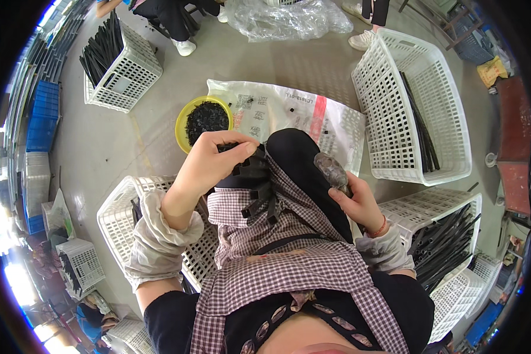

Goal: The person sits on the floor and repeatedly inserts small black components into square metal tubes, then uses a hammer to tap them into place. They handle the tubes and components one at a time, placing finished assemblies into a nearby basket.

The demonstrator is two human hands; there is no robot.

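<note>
My left hand (215,159) is closed over my lap, its thumb and fingers pinched together around small black pieces (233,146). Below them, black strips (259,200) with square-looking ends lie across my checked apron. My right hand (361,203), beside my right knee, grips a tool with a rounded, mottled grey-brown head (331,170); its handle is mostly hidden by my fingers. Just beyond my left hand stands a yellow bowl (182,121) filled with small black pieces (206,121).
A white sack (342,127) lies flat on the floor ahead, with a few black bits on it. White crates stand at the right (360,88), far left (124,100) and beside my left hip (118,212), some holding long black strips. Other people's legs (171,23) show at the top.
</note>
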